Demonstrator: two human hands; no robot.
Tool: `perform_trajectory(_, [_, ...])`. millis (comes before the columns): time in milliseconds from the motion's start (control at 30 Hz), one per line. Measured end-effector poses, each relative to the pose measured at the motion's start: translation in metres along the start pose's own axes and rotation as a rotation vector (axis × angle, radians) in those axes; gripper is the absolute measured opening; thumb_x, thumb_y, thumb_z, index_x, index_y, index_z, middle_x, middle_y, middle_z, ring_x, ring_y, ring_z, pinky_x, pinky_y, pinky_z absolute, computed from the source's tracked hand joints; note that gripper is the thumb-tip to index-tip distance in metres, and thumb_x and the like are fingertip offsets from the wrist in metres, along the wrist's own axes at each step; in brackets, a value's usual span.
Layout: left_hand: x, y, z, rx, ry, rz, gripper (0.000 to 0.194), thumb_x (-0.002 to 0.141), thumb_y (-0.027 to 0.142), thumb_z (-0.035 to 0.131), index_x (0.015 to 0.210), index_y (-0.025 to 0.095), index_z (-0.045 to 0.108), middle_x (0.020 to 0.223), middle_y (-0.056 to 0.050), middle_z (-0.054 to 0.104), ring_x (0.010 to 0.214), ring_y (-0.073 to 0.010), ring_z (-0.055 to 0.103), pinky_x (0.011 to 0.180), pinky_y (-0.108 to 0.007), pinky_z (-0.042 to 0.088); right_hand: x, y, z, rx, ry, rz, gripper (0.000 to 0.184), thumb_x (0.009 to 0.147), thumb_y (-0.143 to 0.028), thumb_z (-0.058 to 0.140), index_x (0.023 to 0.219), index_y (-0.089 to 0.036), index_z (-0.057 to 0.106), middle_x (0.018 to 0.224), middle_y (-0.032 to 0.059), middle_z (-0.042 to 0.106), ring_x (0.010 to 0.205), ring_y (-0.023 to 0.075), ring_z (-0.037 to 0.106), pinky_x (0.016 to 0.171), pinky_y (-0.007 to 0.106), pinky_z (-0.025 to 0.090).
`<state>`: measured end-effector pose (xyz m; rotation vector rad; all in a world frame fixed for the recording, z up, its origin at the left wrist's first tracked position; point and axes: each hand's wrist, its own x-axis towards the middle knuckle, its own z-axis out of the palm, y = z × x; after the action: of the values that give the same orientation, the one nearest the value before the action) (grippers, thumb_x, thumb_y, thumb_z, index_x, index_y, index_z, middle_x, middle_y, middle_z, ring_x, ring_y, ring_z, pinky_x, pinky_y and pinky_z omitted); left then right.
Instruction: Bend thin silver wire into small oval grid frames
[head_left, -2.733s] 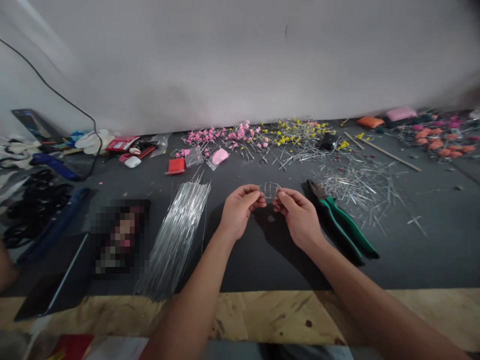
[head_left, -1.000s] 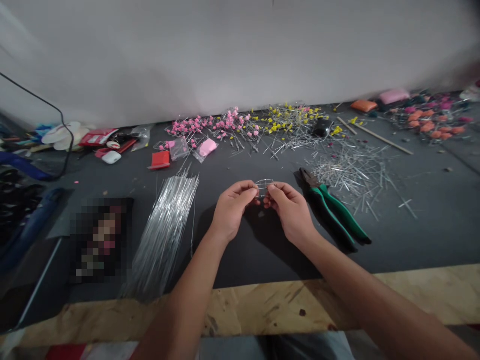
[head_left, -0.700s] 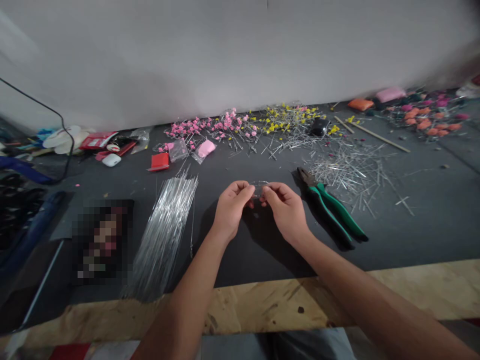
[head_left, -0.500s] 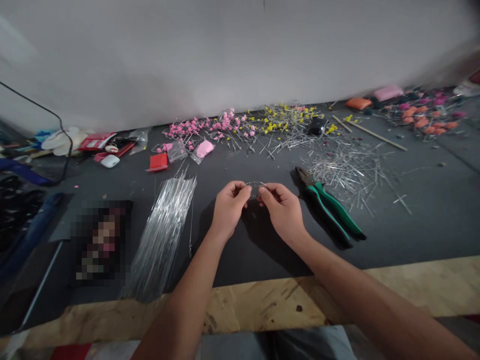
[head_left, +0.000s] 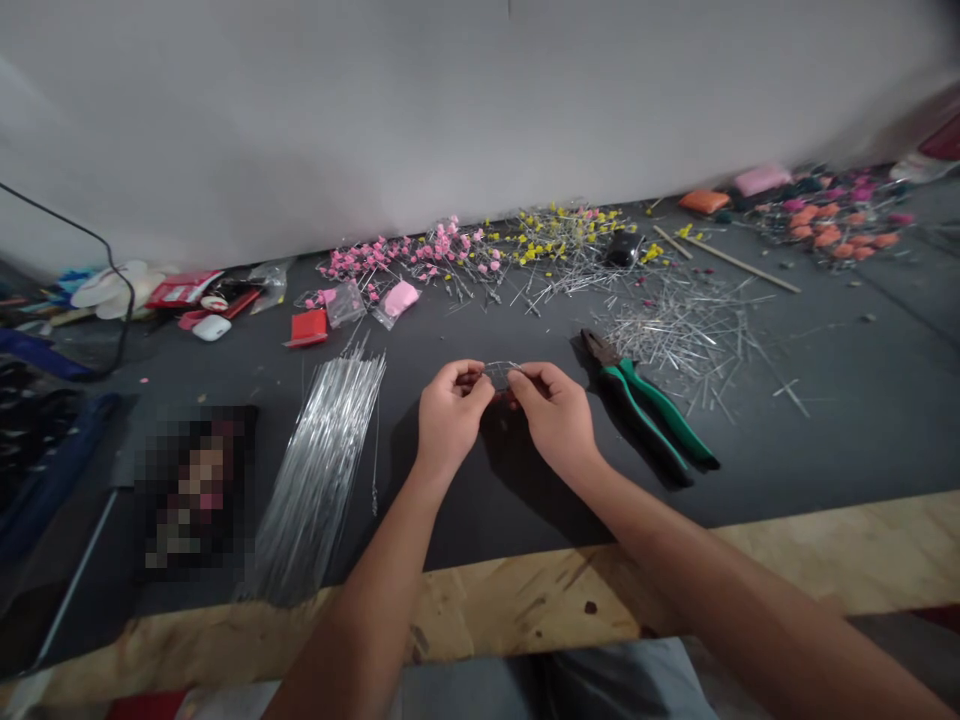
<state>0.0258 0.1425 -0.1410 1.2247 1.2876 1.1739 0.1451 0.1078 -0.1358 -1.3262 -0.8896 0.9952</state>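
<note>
Between my two hands is a thin silvery wire (head_left: pixel 501 364), bent into a small curve above the dark table top. My left hand (head_left: pixel 454 405) pinches its left end between thumb and fingers. The right end is pinched in my right hand (head_left: pixel 553 405). The fingertips hide parts of the wire, so I cannot tell its full shape. To the right of my right hand lie pliers (head_left: pixel 651 405) with green and black handles, jaws pointing away from me. A bundle of long straight wires (head_left: pixel 322 470) lies to the left of my left hand.
Short wire pieces (head_left: pixel 679 335) are scattered beyond the pliers. Along the wall lie pink-tipped wires (head_left: pixel 375 255), yellow-tipped wires (head_left: pixel 559 235) and orange-tipped ones (head_left: pixel 840 235). A red packet (head_left: pixel 307 328) and a dark pouch-like item (head_left: pixel 199 490), partly pixelated, are on the left. A wooden edge (head_left: pixel 510 605) runs along the front.
The whole view has shifted slightly, so things appear a little further left. Both hands still hold the wire, with small changes in finger position.
</note>
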Motion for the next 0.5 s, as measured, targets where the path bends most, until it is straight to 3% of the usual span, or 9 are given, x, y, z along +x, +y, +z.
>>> perform_trajectory(267, [0.001, 0.009, -0.007, -0.107, -0.074, -0.083, 0.023, 0.073, 0.024, 0.071, 0.094, 0.014, 0.069, 0.078, -0.003, 0.07, 0.065, -0.013, 0.066, 0.073, -0.029, 0.053, 0.009, 0.003, -0.003, 0.163, -0.031, 0.118, 0.017, 0.074, -0.036, 0.067, 0.076, -0.019, 0.064, 0.066, -0.0016, 0.062, 0.061, 0.0138, 0.061, 0.06, 0.028, 0.051])
perform_trajectory(500, [0.003, 0.016, -0.014, -0.366, -0.2, -0.234, 0.024, 0.068, 0.014, 0.073, 0.091, 0.013, 0.068, 0.077, -0.004, 0.072, 0.063, -0.0094, 0.064, 0.068, -0.023, 0.051, 0.016, -0.006, -0.013, 0.29, -0.134, 0.261, 0.022, 0.066, -0.037, 0.073, 0.071, -0.018, 0.062, 0.063, -0.0023, 0.059, 0.058, 0.0119, 0.06, 0.061, 0.028, 0.054])
